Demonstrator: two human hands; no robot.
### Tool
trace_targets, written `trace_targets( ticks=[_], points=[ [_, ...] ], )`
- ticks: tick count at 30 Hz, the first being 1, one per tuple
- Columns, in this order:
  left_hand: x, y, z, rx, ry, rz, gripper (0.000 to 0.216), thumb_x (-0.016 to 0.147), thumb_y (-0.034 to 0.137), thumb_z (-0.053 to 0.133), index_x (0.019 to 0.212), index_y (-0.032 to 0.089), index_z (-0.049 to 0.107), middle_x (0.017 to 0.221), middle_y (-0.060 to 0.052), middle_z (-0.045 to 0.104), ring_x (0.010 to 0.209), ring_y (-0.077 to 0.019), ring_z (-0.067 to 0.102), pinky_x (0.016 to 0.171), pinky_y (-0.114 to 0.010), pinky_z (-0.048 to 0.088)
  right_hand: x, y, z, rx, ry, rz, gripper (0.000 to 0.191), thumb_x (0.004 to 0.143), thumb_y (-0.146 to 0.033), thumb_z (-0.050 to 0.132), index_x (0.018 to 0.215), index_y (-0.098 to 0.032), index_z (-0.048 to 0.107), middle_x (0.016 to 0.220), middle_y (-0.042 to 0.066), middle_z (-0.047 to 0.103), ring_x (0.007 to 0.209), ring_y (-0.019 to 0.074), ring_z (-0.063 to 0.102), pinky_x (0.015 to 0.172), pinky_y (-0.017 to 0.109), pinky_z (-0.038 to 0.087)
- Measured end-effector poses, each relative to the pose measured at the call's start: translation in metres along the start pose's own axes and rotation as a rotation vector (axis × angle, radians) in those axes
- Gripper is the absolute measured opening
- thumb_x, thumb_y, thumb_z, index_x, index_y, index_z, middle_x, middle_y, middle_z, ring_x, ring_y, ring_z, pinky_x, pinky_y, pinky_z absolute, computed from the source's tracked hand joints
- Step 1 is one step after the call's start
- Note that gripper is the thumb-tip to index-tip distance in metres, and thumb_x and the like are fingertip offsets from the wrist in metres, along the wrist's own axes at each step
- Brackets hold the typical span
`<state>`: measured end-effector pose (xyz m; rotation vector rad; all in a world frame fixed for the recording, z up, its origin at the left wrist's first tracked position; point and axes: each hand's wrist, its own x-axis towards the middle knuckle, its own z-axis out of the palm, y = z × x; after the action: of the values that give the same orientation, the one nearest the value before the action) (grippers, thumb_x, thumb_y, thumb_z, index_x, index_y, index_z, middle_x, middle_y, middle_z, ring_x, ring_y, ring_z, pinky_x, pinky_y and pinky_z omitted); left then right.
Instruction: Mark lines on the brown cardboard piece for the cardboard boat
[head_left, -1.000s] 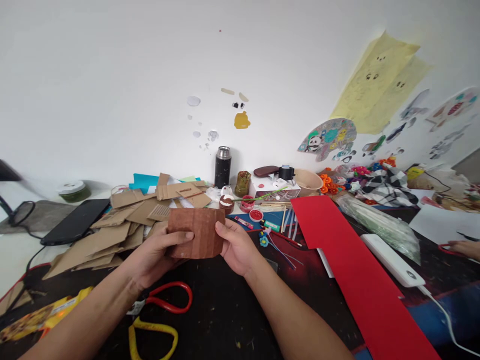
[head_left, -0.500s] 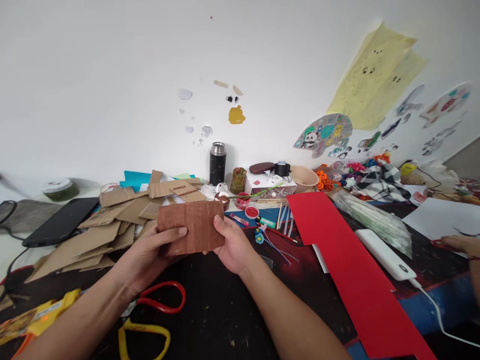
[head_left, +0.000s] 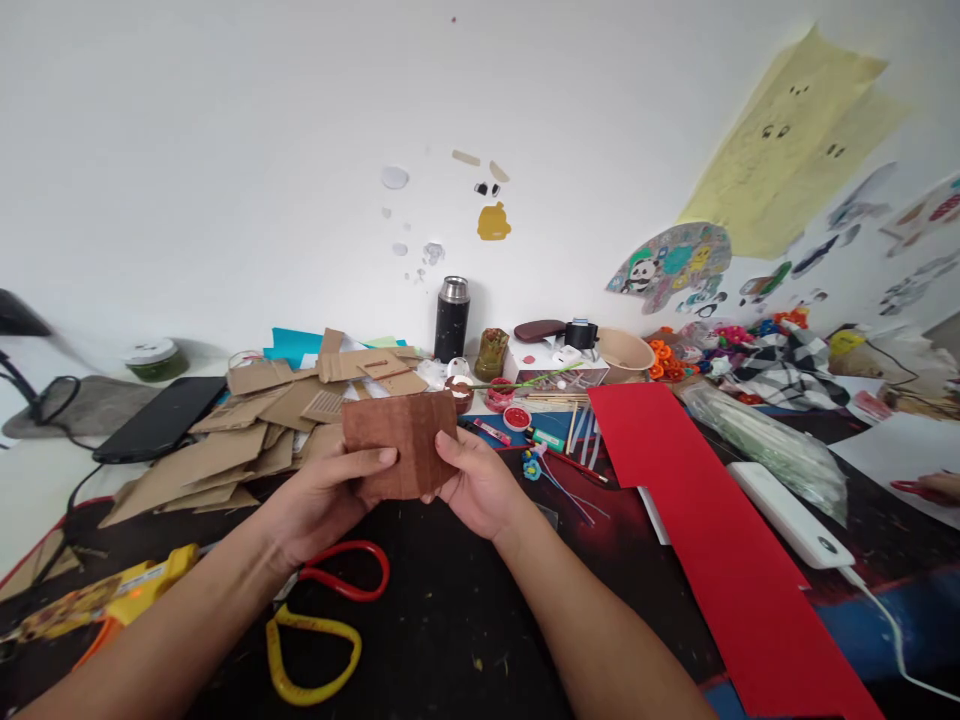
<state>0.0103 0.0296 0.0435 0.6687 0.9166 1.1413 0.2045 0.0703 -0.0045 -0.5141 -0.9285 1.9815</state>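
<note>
Between both hands I hold a brown painted cardboard piece [head_left: 409,430], raised above the dark table and tilted toward me. My left hand [head_left: 326,495] grips its left side, thumb flat on the front and fingers hidden behind. On the right edge, my right hand [head_left: 480,485] pinches it with the thumb in front. A fold or edge seems to run down the piece near its middle. Below my left wrist lie scissors [head_left: 315,635] with one red and one yellow handle, their blades mostly hidden. A yellow hot glue gun [head_left: 154,580] rests beside my left forearm.
Cut cardboard pieces [head_left: 202,450] are heaped behind my left hand. A black flask [head_left: 452,320] stands by the wall. A long red sheet [head_left: 712,540] and a white power strip [head_left: 787,515] lie to the right. Another person's hand [head_left: 941,488] shows at the right edge.
The view has swung a little left, so everything sits further right. The brown piece has turned slightly in my hands, and my grip stays on both sides.
</note>
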Motion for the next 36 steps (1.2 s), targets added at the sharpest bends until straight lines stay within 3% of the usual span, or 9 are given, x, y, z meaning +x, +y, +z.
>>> trace_targets(
  ticks=[6,16,22,26,32,36],
  points=[
    [0.01,0.008,-0.021,-0.033,0.018,-0.067,0.068,0.073,0.037,0.108,0.132,0.015,0.085,0.124,-0.022,0.091,0.113,-0.0417,0.089,0.097,-0.045,0.074,0.006,-0.002,-0.01,-0.041,0.104,-0.05,0.053,0.079,-0.058,0.106,0.105,-0.02,0.081,0.093,0.005,0.083,0.071,0.0175,0.071,0.057,0.026,0.055],
    [0.013,0.01,-0.022,-0.069,-0.021,-0.047,0.048,0.073,0.03,0.108,0.114,0.014,0.089,0.114,-0.019,0.092,0.095,-0.0343,0.089,0.085,-0.041,0.074,0.004,-0.003,-0.007,-0.026,0.092,-0.05,0.056,0.077,-0.061,0.108,0.105,-0.021,0.083,0.091,0.004,0.083,0.068,0.0165,0.07,0.056,0.026,0.056],
    [0.008,0.007,-0.017,-0.074,-0.062,-0.035,0.051,0.063,0.04,0.113,0.101,0.017,0.089,0.104,-0.017,0.092,0.087,-0.0337,0.088,0.074,-0.036,0.071,-0.002,-0.002,0.0,0.003,0.042,-0.019,0.055,0.078,-0.06,0.108,0.106,-0.02,0.082,0.09,0.004,0.082,0.067,0.0164,0.068,0.057,0.027,0.056],
    [0.005,0.007,-0.017,-0.067,-0.081,-0.033,0.05,0.066,0.042,0.112,0.104,0.019,0.089,0.105,-0.015,0.092,0.09,-0.0337,0.088,0.076,-0.037,0.071,-0.002,-0.002,0.0,0.031,0.02,-0.015,0.053,0.079,-0.058,0.108,0.105,-0.02,0.081,0.084,0.001,0.079,0.064,0.0157,0.066,0.055,0.027,0.056],
    [0.01,0.009,-0.031,-0.054,-0.08,-0.046,0.059,0.069,0.047,0.112,0.114,0.018,0.089,0.109,-0.015,0.092,0.097,-0.0359,0.088,0.089,-0.04,0.072,0.006,-0.003,-0.007,0.037,0.059,-0.054,0.058,0.077,-0.059,0.109,0.109,-0.02,0.08,0.091,0.003,0.083,0.065,0.0155,0.07,0.052,0.024,0.055],
    [0.01,0.011,-0.03,-0.031,-0.031,-0.039,0.06,0.067,0.043,0.113,0.114,0.018,0.087,0.111,-0.016,0.092,0.094,-0.0349,0.088,0.083,-0.04,0.072,0.007,-0.002,-0.008,0.035,0.062,-0.055,0.059,0.075,-0.06,0.109,0.106,-0.02,0.08,0.088,0.003,0.083,0.062,0.0155,0.07,0.051,0.024,0.057]
  ],
)
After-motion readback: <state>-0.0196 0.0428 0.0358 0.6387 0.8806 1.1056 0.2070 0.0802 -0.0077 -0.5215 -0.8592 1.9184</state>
